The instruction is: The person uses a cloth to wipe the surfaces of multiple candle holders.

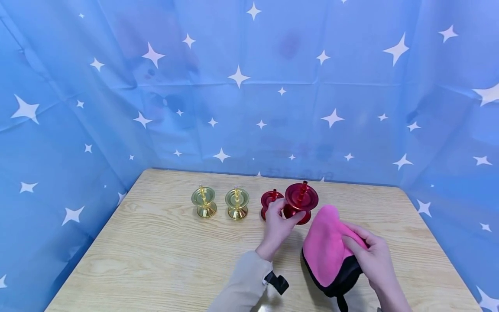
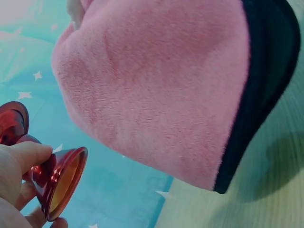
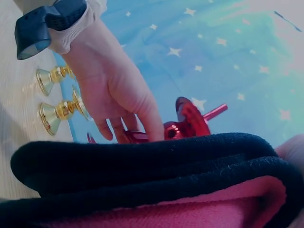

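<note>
My left hand [image 1: 277,229] grips a shiny red candle holder [image 1: 308,200] by its lower part, thumb on one side and fingers round the other. A red stick stands up from its wide dish. The left wrist view shows the holder's hollow base [image 2: 66,185] facing the camera. Farther right, my right hand [image 1: 377,260] pinches a thick pink cloth [image 1: 325,249] with black edging, which hangs folded beside the red holder. A black loop [image 1: 342,302] dangles from the cloth. In the right wrist view, the folded cloth partly hides the red holder [image 3: 190,121].
Behind the left fingers a second red candle holder [image 1: 268,199] stands partly hidden. Two gold candle holders [image 1: 206,211] [image 1: 238,212] stand to its left. The wooden table [image 1: 156,260] meets a blue star-patterned curtain [image 1: 241,112] at its back and sides.
</note>
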A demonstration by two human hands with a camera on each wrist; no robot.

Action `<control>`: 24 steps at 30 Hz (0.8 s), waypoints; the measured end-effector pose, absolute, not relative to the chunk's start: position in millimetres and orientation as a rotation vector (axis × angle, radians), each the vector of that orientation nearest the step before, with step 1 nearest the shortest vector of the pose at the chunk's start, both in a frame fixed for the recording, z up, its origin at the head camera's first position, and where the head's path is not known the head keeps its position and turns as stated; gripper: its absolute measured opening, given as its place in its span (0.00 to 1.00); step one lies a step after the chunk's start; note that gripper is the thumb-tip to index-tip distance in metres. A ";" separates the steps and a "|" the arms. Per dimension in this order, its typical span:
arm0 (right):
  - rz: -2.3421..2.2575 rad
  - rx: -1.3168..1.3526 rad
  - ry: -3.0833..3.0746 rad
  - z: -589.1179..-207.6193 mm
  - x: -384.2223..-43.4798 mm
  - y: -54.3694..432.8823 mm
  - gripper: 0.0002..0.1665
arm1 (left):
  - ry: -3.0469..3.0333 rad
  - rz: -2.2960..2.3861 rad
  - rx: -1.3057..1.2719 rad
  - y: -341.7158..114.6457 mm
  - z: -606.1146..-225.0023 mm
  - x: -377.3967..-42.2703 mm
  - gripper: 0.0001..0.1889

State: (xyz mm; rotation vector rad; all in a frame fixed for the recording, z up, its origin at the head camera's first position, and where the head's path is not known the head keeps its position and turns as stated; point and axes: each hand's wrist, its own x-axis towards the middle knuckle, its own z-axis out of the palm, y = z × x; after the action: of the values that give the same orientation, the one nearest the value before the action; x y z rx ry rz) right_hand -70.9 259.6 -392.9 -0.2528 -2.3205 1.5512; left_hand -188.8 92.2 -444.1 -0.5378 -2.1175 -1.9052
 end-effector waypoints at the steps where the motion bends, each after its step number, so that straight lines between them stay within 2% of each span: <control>1: 1.547 -0.272 -2.322 -392.7 -69.8 261.8 0.17 | -2.130 -1.906 -0.537 94.3 -445.1 -188.5 0.13; 12: 1.572 -0.419 -2.271 -392.5 -58.6 282.1 0.16 | -2.174 -1.938 -0.537 117.4 -460.8 -189.9 0.11; 24: 1.529 -0.450 -2.288 -397.1 -56.2 288.6 0.15 | -2.265 -1.965 -0.476 140.0 -476.4 -194.8 0.12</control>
State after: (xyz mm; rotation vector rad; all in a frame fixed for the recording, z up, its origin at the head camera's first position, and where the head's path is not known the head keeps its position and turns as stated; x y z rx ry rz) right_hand -56.2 288.6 -397.1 -0.4501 -2.2876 1.5294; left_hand -194.8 140.0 -476.4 -0.4764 -2.2653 -1.9651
